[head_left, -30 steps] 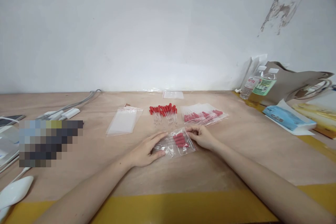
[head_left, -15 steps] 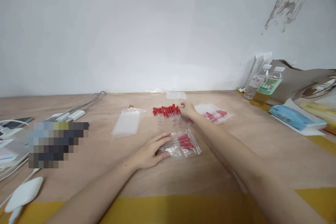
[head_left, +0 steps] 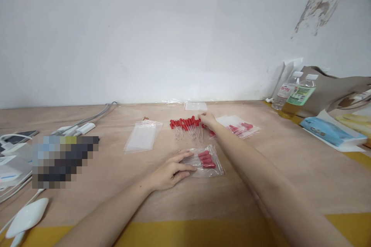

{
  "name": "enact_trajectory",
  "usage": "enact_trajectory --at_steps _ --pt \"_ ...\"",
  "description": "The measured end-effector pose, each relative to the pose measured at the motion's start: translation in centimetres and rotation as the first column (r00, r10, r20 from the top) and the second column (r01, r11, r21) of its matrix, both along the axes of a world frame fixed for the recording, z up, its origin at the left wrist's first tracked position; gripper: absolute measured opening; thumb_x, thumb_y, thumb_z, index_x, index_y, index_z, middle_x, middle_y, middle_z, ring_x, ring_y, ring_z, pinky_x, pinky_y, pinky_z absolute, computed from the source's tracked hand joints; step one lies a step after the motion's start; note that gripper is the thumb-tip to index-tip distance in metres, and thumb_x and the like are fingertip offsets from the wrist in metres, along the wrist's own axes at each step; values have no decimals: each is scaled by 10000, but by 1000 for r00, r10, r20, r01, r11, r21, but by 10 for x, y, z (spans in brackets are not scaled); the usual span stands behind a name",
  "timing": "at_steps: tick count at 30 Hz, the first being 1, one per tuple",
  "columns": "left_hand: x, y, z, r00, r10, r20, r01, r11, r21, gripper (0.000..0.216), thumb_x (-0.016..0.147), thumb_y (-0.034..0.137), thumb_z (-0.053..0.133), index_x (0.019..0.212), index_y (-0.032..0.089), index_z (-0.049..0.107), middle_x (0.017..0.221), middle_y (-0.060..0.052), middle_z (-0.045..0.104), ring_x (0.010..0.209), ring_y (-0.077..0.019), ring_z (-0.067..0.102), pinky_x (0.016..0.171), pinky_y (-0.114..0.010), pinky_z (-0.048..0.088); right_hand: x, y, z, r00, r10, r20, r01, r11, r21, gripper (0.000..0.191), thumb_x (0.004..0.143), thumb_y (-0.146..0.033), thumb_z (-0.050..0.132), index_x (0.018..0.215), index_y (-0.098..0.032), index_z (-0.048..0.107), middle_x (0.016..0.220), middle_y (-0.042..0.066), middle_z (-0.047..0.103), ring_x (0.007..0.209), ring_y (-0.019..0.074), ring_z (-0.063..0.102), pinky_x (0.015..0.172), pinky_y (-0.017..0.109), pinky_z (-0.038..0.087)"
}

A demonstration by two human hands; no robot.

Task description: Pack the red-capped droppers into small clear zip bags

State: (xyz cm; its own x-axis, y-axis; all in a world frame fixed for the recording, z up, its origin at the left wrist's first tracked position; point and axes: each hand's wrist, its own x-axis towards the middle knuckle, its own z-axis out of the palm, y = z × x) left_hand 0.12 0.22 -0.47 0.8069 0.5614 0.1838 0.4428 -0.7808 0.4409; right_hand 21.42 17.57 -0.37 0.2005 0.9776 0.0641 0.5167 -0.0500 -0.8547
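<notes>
My left hand (head_left: 171,170) rests flat on the left end of a clear plastic bag (head_left: 207,161) that holds a few red-capped droppers. My right hand (head_left: 208,120) reaches forward to the right end of a loose row of red-capped droppers (head_left: 187,126) lying on the wooden table (head_left: 116,177); its fingers touch the row, and I cannot tell whether they grip one. Just right of that hand lie filled bags of droppers (head_left: 239,127).
A stack of empty clear bags (head_left: 143,135) lies left of the droppers, another bag (head_left: 195,105) by the wall. Cables and white adapters (head_left: 75,128) sit at left, a white mouse-like object (head_left: 26,218) near the front. Two bottles (head_left: 292,92), a paper bag and a blue packet (head_left: 327,130) stand at right.
My right hand left the bag near me and reached forward to the row of loose droppers. My left hand stayed on the bag.
</notes>
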Motion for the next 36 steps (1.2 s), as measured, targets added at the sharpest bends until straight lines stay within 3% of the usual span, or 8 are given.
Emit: enact_trajectory --at_steps 3,8,10,13,17,21,28,36 --pt "0 0 0 999 -1 -36 2 999 34 322 900 265 414 1203 319 509 1412 -3 283 1293 -211 253 1047 -412 242 3 -3 5 997 -19 -81 23 998 52 219 746 -315 490 709 -119 579 496 4 554 368 78 442 427 202 385" --pt "0 0 1 995 15 -100 -6 996 94 354 910 281 387 1251 354 445 1422 3 257 1287 -227 259 1049 -436 218 24 -32 22 972 -65 -225 112 973 200 275 790 -335 433 986 -145 464 754 14 610 494 51 506 469 163 412" --pt "0 0 1 992 20 -127 -6 994 107 362 913 289 376 1264 365 422 1428 7 241 1284 -231 265 1045 -444 221 40 -53 24 953 -63 -297 144 955 258 315 797 -362 422 1045 -170 408 747 -9 590 510 50 513 470 160 418" --pt "0 0 1 987 27 -160 -8 993 120 372 918 293 360 1280 375 393 1436 10 215 1289 -238 249 1044 -454 217 65 -90 15 880 14 -475 166 927 336 352 712 -430 547 941 -179 454 623 -47 541 464 60 488 443 178 412" --pt "0 1 1 985 34 -168 -12 992 129 371 924 299 346 1284 375 386 1436 10 213 1292 -232 243 1043 -447 222 83 -129 -7 834 31 -551 161 941 297 417 609 -515 634 817 -183 493 597 -43 542 461 68 481 429 195 411" --pt "0 2 0 987 41 -157 -21 991 131 368 926 308 340 1285 378 383 1436 12 211 1290 -225 248 1042 -440 229 77 -147 -18 778 28 -628 150 962 228 419 582 -513 665 786 -186 500 606 -43 545 477 69 497 443 198 428" --pt "0 1 -2 989 46 -143 -28 992 127 367 926 307 340 1283 370 389 1433 6 218 1284 -229 261 1035 -441 242 67 -164 -15 680 24 -733 62 994 91 344 603 -411 703 756 -181 499 592 -30 566 468 65 515 442 186 441" --pt "1 -1 2 989 101 -110 -89 990 105 374 922 344 353 1295 335 382 1425 -14 245 1295 -210 243 1036 -414 254 67 -171 -9 544 -87 -834 40 996 -78 158 719 -174 632 669 -188 483 601 -12 572 557 96 602 615 237 545"
